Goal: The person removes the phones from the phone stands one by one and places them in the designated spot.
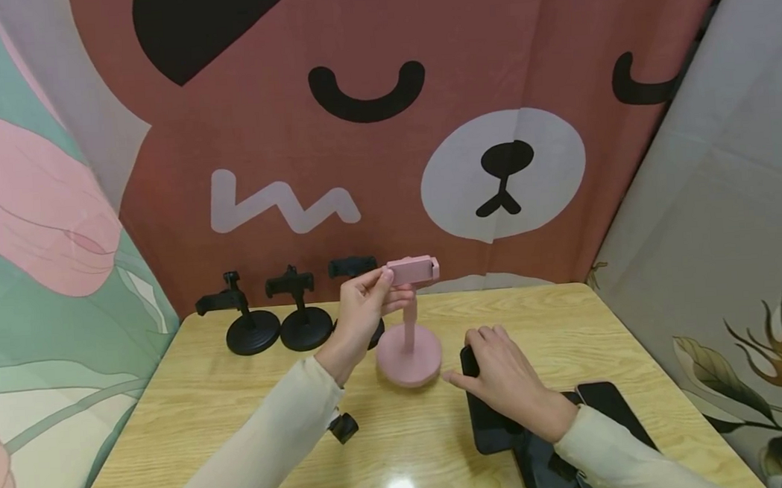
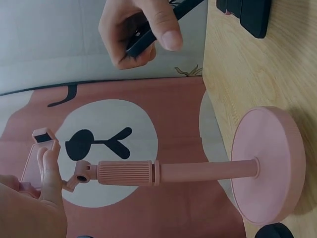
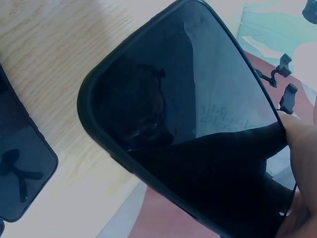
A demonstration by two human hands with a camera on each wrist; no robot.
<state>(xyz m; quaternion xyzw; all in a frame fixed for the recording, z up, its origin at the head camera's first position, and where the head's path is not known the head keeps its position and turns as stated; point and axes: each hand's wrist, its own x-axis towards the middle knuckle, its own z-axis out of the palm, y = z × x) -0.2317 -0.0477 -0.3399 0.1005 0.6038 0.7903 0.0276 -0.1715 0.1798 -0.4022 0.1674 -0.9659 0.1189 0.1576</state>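
Note:
A pink phone stand (image 1: 408,356) stands upright on the table, its round base flat and its ribbed stem (image 2: 125,172) topped by a clamp (image 1: 411,270). My left hand (image 1: 360,309) grips that clamp at its left end, the thumb on the front and fingers behind. My right hand (image 1: 510,378) holds a black smartphone (image 3: 163,99) by its edge, thumb on one side and fingers on the other. In the left wrist view this phone (image 2: 143,42) is raised above the table, to the right of the stand in the head view. The clamp holds no phone.
Black phone stands (image 1: 253,332) line the back left of the table, the third partly hidden behind my left hand. Under and beside my right forearm lie other dark phones (image 1: 615,409). A printed bear curtain (image 1: 372,163) hangs along the back edge.

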